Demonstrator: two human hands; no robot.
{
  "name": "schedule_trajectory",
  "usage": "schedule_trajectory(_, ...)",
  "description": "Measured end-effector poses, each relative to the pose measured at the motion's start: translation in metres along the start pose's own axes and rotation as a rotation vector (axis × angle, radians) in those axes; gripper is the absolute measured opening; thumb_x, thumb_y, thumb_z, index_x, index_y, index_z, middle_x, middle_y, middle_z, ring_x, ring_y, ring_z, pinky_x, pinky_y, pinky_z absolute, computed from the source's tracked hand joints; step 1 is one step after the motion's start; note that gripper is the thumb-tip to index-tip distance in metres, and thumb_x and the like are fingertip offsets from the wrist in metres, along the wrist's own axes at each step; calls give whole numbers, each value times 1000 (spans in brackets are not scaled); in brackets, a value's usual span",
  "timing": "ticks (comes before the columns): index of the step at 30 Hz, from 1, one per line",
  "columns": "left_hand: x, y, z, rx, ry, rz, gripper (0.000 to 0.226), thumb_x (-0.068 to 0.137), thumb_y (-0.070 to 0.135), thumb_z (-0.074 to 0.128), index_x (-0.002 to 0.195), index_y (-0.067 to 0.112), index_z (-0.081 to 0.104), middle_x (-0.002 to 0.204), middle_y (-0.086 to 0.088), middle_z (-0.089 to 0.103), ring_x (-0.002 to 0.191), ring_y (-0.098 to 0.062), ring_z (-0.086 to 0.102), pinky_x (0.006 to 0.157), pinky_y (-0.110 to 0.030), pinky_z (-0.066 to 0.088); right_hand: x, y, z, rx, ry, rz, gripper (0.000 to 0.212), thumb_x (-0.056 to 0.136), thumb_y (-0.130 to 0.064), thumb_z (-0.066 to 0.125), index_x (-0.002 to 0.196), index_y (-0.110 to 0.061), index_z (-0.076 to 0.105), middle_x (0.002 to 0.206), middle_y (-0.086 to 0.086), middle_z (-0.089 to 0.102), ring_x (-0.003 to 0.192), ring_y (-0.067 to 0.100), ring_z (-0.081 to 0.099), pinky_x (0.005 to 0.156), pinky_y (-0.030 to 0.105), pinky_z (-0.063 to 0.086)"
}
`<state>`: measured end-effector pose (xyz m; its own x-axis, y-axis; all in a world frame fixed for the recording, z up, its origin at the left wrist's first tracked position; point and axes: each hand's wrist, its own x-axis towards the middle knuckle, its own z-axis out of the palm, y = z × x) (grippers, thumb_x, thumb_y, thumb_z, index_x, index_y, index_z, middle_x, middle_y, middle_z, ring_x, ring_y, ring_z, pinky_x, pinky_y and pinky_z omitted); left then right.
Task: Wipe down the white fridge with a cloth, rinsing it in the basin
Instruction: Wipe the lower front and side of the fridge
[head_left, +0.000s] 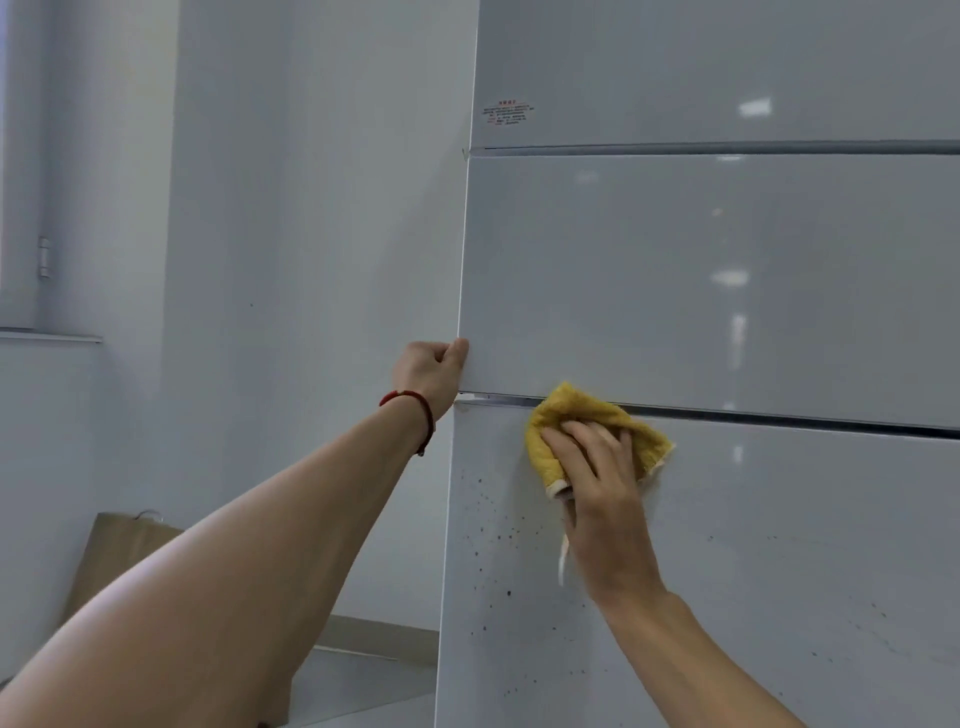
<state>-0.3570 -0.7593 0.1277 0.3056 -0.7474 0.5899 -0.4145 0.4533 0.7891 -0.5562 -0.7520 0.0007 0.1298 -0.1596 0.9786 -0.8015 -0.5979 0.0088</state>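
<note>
The right hand's fingers (582, 441) lie spread and fairly straight over a yellow cloth (550, 415), pressing it flat against the front of the white fridge (727, 291), at the top of the lowest door panel, with the cloth's upper edge crossing the dark gap below the middle panel. The right hand (602, 488) covers most of the cloth; a pale hem hangs beneath it. The left hand (434, 371) grips the left edge of the middle panel near its bottom corner, fingers curled, thumb on the front face. A red cord bracelet (415, 410) circles that wrist. Dark specks (493, 535) dot the lower panel below the cloth. A brown paper bag (119, 545) stands against the wall at left.
</note>
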Motion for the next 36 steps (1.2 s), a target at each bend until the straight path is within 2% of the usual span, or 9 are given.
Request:
schedule_trajectory(2,-8,1,-5,-13,50,36,42,99,42,57,69,12,58,65,-8,48,63,-26,41,62,-32,38,9,-13,-3,89,140,19,33,103,-11,56,134,-5,65,129,13,65,130,32,57,118,68,28)
schedule_trajectory(4,-14,3,-15,-42,26,55,39,96,43,63,75,12,74,76,-8,74,72,-24,65,77,-34,54,27,-35,-3,171,303,82,40,110,-25,42,130,-2,68,123,14,68,124,30,62,120,68,23)
schedule_trajectory(9,-33,25,-40,-88,-62,3,30,92,42,72,88,13,80,85,-2,78,86,-13,73,73,-20,52,59,-79,27,-30,185,-186,45,84,-8,78,128,-12,68,126,12,63,128,34,52,121,61,27)
schedule_trajectory(12,-39,31,-46,-68,-97,10,31,91,43,72,92,13,80,90,-1,78,91,-10,70,71,-16,45,75,-70,25,-217,196,-302,49,72,-2,72,116,-24,66,117,0,58,115,27,48,108,47,38)
schedule_trajectory(18,-35,29,-39,-33,-46,28,33,95,37,69,84,8,78,90,-15,78,94,-31,73,101,-44,53,67,27,-23,-489,180,-394,32,77,-12,75,105,-23,65,109,5,63,101,31,56,84,44,40)
schedule_trajectory(25,-24,15,-11,-62,83,-30,25,96,37,63,87,19,78,83,-4,73,71,-22,60,90,-38,56,28,159,-125,-453,46,109,56,76,8,75,126,-10,59,132,17,50,118,41,46,91,56,47)
schedule_trajectory(30,-27,9,10,-117,26,-65,23,94,28,56,79,24,73,70,12,62,67,-17,52,70,-26,44,6,171,-121,-251,340,597,35,94,4,57,128,-2,56,134,25,50,120,45,47,96,58,45)
schedule_trajectory(33,-33,4,17,-208,-46,-111,24,98,28,51,86,32,72,91,20,68,87,-3,60,82,-28,49,-5,132,-78,-144,257,333,35,97,-16,50,127,-1,61,130,22,56,121,41,50,104,53,41)
schedule_trajectory(36,-44,-22,23,-187,16,-149,33,89,44,46,102,23,67,106,0,68,103,-23,62,99,-46,49,2,77,-28,-57,58,111,47,98,-33,50,137,-10,61,139,14,54,133,37,48,117,56,29)
